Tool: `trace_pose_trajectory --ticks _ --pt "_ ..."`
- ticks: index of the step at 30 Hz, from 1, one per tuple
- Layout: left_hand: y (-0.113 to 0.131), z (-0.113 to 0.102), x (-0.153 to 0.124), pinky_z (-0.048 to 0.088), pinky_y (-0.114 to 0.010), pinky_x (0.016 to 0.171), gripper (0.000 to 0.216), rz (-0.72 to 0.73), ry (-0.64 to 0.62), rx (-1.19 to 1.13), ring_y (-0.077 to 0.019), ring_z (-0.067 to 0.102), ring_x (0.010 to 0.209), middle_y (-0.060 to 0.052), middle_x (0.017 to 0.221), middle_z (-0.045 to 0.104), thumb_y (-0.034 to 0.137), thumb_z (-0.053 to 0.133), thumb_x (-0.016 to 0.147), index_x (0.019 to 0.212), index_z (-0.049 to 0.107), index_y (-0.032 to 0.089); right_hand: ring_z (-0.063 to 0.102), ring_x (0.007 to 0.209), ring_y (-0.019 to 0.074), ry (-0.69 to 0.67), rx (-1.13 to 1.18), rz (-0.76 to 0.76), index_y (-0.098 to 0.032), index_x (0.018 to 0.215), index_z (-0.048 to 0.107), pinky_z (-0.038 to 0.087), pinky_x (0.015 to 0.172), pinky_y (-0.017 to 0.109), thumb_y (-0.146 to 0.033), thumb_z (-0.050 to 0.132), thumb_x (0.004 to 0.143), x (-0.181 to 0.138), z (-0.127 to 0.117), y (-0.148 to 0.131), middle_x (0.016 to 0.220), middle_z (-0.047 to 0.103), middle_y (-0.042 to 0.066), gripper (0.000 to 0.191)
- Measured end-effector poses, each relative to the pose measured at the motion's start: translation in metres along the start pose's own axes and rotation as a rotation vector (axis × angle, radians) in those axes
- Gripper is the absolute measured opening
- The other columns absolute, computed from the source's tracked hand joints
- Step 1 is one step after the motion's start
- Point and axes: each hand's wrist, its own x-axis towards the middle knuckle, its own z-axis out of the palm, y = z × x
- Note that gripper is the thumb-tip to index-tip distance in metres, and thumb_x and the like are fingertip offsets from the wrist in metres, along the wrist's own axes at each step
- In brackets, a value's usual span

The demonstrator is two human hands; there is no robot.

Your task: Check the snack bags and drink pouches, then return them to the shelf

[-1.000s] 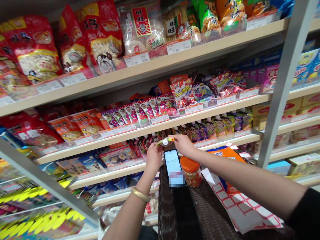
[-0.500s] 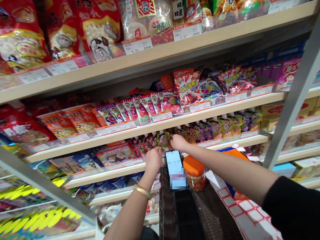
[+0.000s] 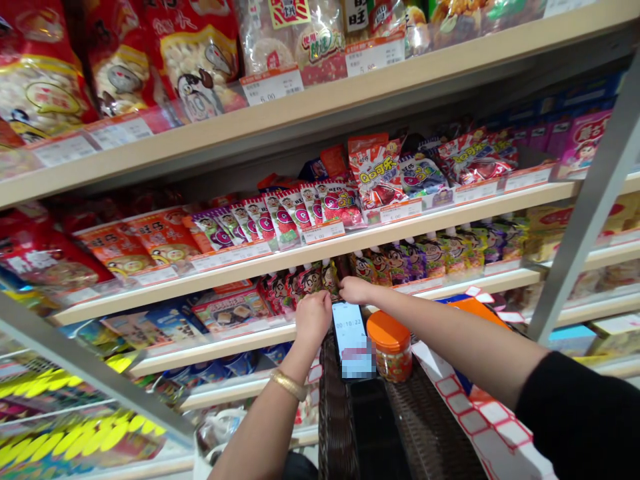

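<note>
Both my hands reach to a row of small spouted snack pouches standing on a low wooden shelf. My left hand is closed, its fingers against the red and green pouches. My right hand pinches at one green pouch in the row; its fingertips are partly hidden behind it. Just below my hands a phone with a lit timer screen stands upright in a dark wicker basket. A gold bracelet circles my left wrist.
An orange-lidded jar and a red-and-white checked bag sit in the basket. Higher shelves hold purple and red candy bags and big red snack bags. A grey metal upright stands at the right, a slanted bar at the left.
A second ago both hands held a pouch by its white cap in the air. They have moved it forward into the shelf row and now rest against the row.
</note>
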Motion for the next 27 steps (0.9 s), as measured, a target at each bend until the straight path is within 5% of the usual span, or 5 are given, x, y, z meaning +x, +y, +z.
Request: trace_pose_trajectory --ticks 6,12,20,27 --pt "0.004 -0.002 -0.001 0.05 -0.029 0.086 0.028 0.116 0.014 -0.196 -0.0196 0.07 0.093 -0.008 0.1 0.076 0.02 0.044 0.094 0.099 0.072 0.02 0.067 0.102 0.0205 0.156 -0.029 -0.061 -0.021 0.099 0.071 0.05 0.09 0.03 -0.029 0.055 0.096 -0.025 -0.005 0.019 0.107 0.072 0.006 0.018" --pt "0.028 -0.001 0.008 0.051 -0.028 0.095 0.035 0.193 -0.017 -0.399 -0.0181 0.069 0.104 -0.01 0.113 0.073 0.013 0.043 0.091 0.117 0.067 0.017 0.072 0.083 0.0221 0.393 -0.084 0.073 -0.017 0.095 0.072 0.05 0.079 0.028 -0.031 0.048 0.095 -0.056 -0.024 0.063 0.087 0.077 0.011 0.028" --pt "0.057 0.02 0.042 0.047 -0.037 0.104 0.045 0.027 -0.075 -0.531 -0.0265 0.065 0.115 -0.019 0.123 0.069 0.007 0.05 0.083 0.126 0.062 0.01 0.073 0.085 0.0265 0.507 -0.125 0.105 -0.012 0.101 0.071 0.05 0.076 0.03 -0.031 0.054 0.091 -0.046 -0.022 0.067 0.093 0.076 0.019 0.027" --pt "0.057 0.033 0.054 0.051 -0.04 0.096 0.05 -0.085 -0.034 -0.748 -0.0281 0.07 0.101 -0.018 0.106 0.074 0.005 0.056 0.077 0.127 0.059 0.01 0.072 0.078 0.0254 0.536 -0.107 -0.01 -0.014 0.082 0.076 0.049 0.068 0.028 -0.018 0.05 0.092 -0.041 -0.016 0.066 0.081 0.076 0.016 0.028"
